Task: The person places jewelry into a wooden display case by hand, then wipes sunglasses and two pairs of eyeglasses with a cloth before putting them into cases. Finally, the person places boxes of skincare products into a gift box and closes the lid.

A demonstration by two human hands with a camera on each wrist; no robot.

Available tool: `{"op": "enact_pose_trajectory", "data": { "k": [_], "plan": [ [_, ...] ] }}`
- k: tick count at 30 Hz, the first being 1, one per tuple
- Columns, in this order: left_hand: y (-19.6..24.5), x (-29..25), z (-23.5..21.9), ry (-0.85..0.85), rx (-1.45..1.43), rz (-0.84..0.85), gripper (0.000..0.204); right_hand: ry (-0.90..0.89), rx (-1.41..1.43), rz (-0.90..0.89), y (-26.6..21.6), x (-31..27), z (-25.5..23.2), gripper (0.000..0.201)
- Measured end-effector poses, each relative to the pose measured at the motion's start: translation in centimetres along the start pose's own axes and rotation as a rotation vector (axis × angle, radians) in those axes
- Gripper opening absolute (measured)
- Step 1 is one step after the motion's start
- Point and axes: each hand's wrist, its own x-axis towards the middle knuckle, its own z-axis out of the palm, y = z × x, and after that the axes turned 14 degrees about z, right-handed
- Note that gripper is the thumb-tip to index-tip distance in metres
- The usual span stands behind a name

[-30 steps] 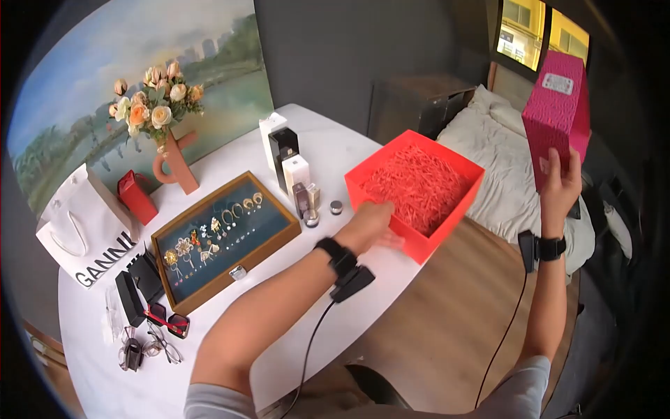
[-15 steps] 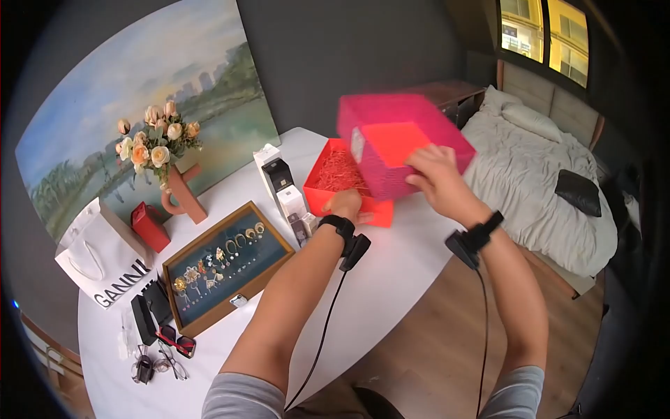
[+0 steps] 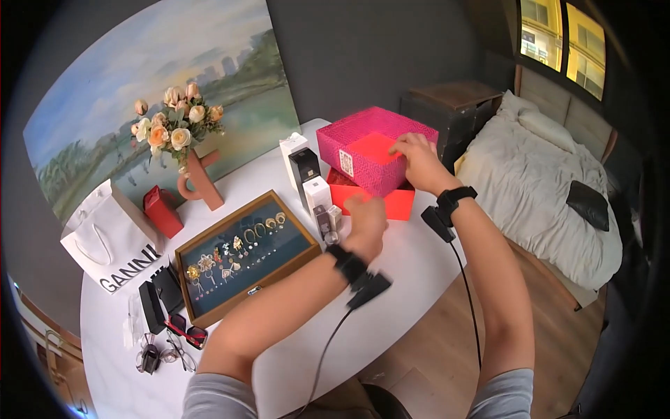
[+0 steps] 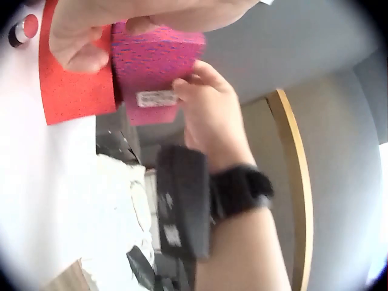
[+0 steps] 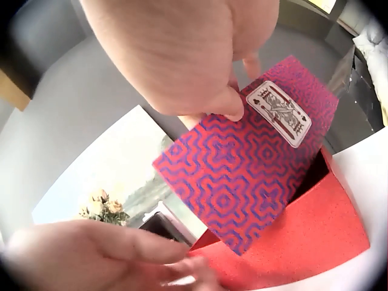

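My right hand (image 3: pixel 422 164) grips the near right rim of a pink patterned box (image 3: pixel 384 171) with a playing-card label on its side. This box stands tilted over an open red box (image 3: pixel 391 206) on the white table and covers most of its top. Red shredded filling shows only as a sliver beneath it. My left hand (image 3: pixel 366 223), blurred, is by the front wall of the red box, fingers loosely bent and holding nothing. In the right wrist view, the thumb (image 5: pixel 227 106) of my right hand presses on the pink box's edge.
Left of the red box stand several cosmetic boxes (image 3: pixel 305 171). A glass-topped jewellery case (image 3: pixel 248 255) lies nearer me, with sunglasses (image 3: pixel 187 332), a white paper bag (image 3: pixel 105 237) and a flower vase (image 3: pixel 202 185) farther left. A bed (image 3: pixel 537 181) is at the right.
My right hand has brought the pink box from far right, over the bed, onto the red box. My left hand has come off the red box's wall, and the red box sits farther back.
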Motion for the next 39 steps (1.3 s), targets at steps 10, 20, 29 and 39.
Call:
{"op": "enact_pose_trajectory", "data": {
  "k": [10, 20, 29, 39],
  "plan": [
    [14.5, -17.9, -23.4, -1.166, 0.437, 0.186, 0.04, -0.063, 0.529, -0.273, -17.0, -11.4, 1.4, 0.034],
    [12.8, -17.2, -40.2, -0.4, 1.47, 0.613, 0.052, -0.427, 0.315, 0.15, -22.4, -12.7, 12.6, 0.02],
    [11.8, -16.2, -40.7, -0.535, 1.138, 0.292, 0.053, -0.985, 1.179, 0.742, -23.4, -15.4, 14.9, 0.026],
    [11.5, -15.8, -40.0, -0.417, 1.166, 0.305, 0.048, -0.935, 1.157, 0.758, -24.4, -15.5, 15.5, 0.018]
  ]
}}
